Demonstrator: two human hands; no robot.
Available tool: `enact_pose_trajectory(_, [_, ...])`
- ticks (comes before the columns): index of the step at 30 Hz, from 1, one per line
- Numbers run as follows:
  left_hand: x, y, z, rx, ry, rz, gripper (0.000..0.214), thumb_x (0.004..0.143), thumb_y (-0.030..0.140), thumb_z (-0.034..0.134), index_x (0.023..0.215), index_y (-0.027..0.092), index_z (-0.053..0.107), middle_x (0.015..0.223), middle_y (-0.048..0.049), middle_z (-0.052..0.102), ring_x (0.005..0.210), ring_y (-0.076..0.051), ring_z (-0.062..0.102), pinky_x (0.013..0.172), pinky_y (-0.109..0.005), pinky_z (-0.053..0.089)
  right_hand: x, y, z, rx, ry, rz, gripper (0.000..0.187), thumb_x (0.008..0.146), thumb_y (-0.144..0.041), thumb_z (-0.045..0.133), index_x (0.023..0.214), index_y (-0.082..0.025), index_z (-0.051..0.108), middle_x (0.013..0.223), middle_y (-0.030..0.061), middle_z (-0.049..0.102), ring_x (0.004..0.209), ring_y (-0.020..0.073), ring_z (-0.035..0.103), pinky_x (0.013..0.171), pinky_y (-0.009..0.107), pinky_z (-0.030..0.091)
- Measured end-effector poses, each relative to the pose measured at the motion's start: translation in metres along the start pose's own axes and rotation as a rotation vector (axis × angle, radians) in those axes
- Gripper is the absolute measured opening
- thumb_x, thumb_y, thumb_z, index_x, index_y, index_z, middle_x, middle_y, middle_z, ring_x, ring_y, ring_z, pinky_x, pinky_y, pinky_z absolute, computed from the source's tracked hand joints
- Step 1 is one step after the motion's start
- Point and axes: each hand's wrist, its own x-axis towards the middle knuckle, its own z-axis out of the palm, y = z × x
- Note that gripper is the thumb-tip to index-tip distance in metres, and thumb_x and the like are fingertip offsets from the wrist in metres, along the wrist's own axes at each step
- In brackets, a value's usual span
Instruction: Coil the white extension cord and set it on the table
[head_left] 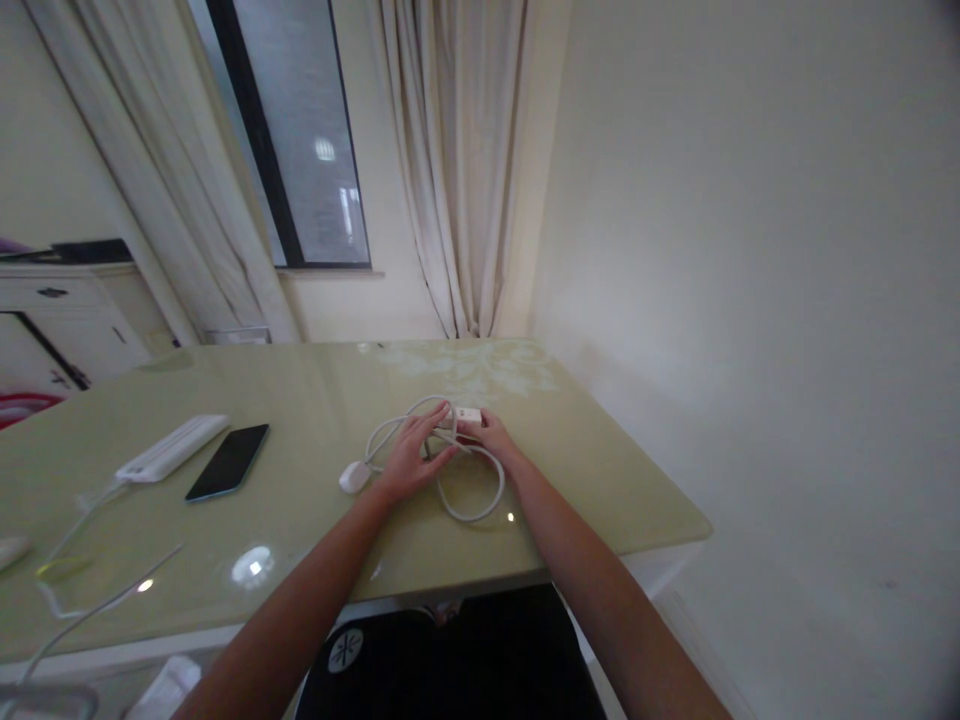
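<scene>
A small white power strip (469, 415) with socket holes on its face is near the middle of the table. My right hand (489, 436) grips it from the right side, fingers partly hidden behind it. A white cord (480, 519) lies in loose loops around both hands. My left hand (409, 462) is on the cord close to the strip, thumb and fingers curved around its strands; part of the grip is hidden. The cord's white plug (354, 477) rests on the tabletop to the left of my left hand.
A dark phone (229, 462) lies on the glossy table (315, 400) at left, beside a longer white power strip (174, 448) with its cable. Another thin cable (112, 600) crosses the front left. The wall (750, 300) stands along the right, curtains and window behind.
</scene>
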Motion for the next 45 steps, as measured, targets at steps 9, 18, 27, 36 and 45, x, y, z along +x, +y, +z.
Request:
enact_pose_trajectory(9, [0.005,-0.002,0.001,0.028,0.2,-0.134,0.041,0.106,0.037,0.033,0.126,0.018,0.063,0.135,-0.0145,0.064,0.128,-0.026,0.055,0.11,-0.045,0.041,-0.004,0.003,0.003,-0.021,-0.182,-0.067,0.058,0.052,-0.021,0.085,0.108,-0.019,0.068,0.094,-0.0005,0.075,0.086,0.0184,0.069,0.082,0.031,0.056])
enact_pose_trajectory(18, [0.004,-0.011,-0.005,-0.152,0.067,-0.054,0.039,0.102,0.036,0.045,0.131,0.018,0.064,0.126,-0.0134,0.063,0.117,-0.025,0.061,0.103,-0.041,0.049,-0.009,0.001,0.009,-0.114,-0.188,-0.096,0.068,0.055,-0.026,0.086,0.117,-0.024,0.06,0.097,-0.0006,0.071,0.085,0.0184,0.066,0.08,0.032,0.055])
enact_pose_trajectory(27, [0.009,-0.012,-0.001,-0.123,0.27,-0.186,0.028,0.093,0.023,0.051,0.107,0.017,0.074,0.106,-0.011,0.066,0.097,-0.022,0.064,0.09,-0.037,0.054,-0.007,0.0,0.005,-0.447,-0.029,-0.158,0.037,0.063,-0.016,0.067,0.099,-0.02,0.071,0.097,0.0021,0.071,0.088,0.0179,0.065,0.074,0.029,0.055])
enact_pose_trajectory(36, [0.025,-0.037,-0.018,-0.497,0.638,-0.473,0.044,0.082,0.047,0.075,0.115,0.018,0.072,0.118,-0.012,0.07,0.103,-0.023,0.068,0.095,-0.038,0.054,-0.004,0.006,0.005,-0.482,0.014,-0.156,0.036,0.067,-0.01,0.064,0.1,-0.019,0.075,0.093,0.0026,0.072,0.067,0.0121,0.064,0.06,0.024,0.054])
enact_pose_trajectory(45, [0.077,-0.094,-0.058,-0.673,0.87,-0.687,0.053,0.077,0.017,0.08,0.126,0.015,0.061,0.12,-0.0109,0.065,0.106,-0.019,0.066,0.102,-0.039,0.05,0.013,-0.02,-0.032,-0.073,0.373,-0.272,0.032,0.059,-0.009,0.073,0.09,-0.018,0.07,0.09,0.0031,0.075,0.075,0.015,0.072,0.064,0.025,0.058])
